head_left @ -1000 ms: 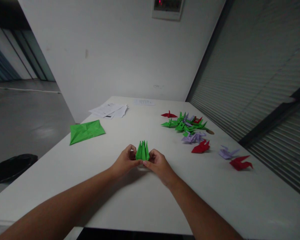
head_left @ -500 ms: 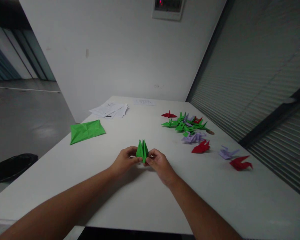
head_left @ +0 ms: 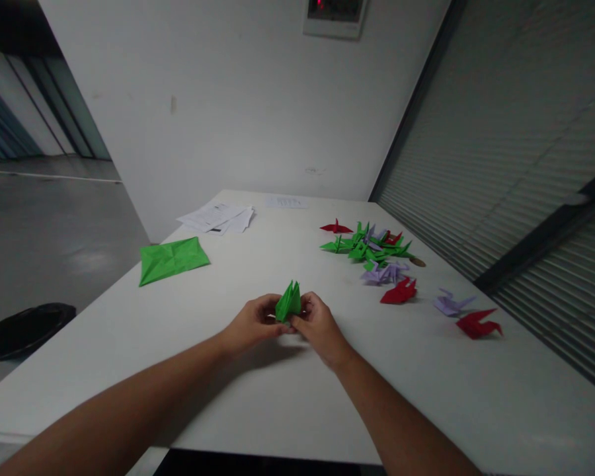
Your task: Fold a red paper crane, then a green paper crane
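Note:
A small folded green origami paper (head_left: pixel 288 301) stands between my hands, its narrow points upward, just above the white table (head_left: pixel 258 410). My left hand (head_left: pixel 254 322) is closed on its left side, thumb low near the base. From the other side, my right hand (head_left: pixel 318 324) pinches it at the lower right edge with thumb and fingers. The base of the paper is partly hidden by my fingertips.
At the left lies a flat green paper packet (head_left: pixel 174 261), with white printed sheets (head_left: pixel 218 217) behind it. Several green, red and purple folded cranes (head_left: pixel 367 244) are heaped to the right, and a red crane (head_left: pixel 478 324) sits nearer. A black bin (head_left: pixel 27 330) stands left of the table.
The green folded paper has turned in my fingers, so a broad face shows where the split points faced me before. It has shifted slightly right.

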The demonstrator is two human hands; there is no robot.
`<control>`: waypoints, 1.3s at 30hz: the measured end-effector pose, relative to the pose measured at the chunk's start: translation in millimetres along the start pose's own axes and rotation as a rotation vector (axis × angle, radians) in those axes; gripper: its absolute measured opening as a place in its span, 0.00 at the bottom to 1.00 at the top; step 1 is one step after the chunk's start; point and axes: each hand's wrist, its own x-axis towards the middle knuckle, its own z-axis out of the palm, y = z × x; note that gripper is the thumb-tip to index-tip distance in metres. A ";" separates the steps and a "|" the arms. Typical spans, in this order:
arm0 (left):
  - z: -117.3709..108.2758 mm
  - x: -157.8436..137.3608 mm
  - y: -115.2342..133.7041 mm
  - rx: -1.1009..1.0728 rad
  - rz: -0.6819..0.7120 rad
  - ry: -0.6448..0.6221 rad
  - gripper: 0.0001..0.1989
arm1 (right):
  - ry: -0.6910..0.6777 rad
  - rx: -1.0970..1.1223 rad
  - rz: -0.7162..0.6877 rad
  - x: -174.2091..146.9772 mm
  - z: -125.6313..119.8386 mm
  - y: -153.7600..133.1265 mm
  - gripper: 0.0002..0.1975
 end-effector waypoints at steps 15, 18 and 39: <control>-3.5 1.5 -12.0 -0.048 0.064 0.183 0.20 | -0.010 -0.025 -0.143 -2.3 -1.3 -1.9 0.15; -2.9 1.9 -10.9 0.000 0.099 0.182 0.17 | -0.018 -0.018 -0.145 -3.2 -0.4 -1.9 0.14; -0.2 1.6 -5.4 -0.095 0.001 0.291 0.12 | -0.018 -0.237 -0.426 -6.1 -6.5 -10.0 0.10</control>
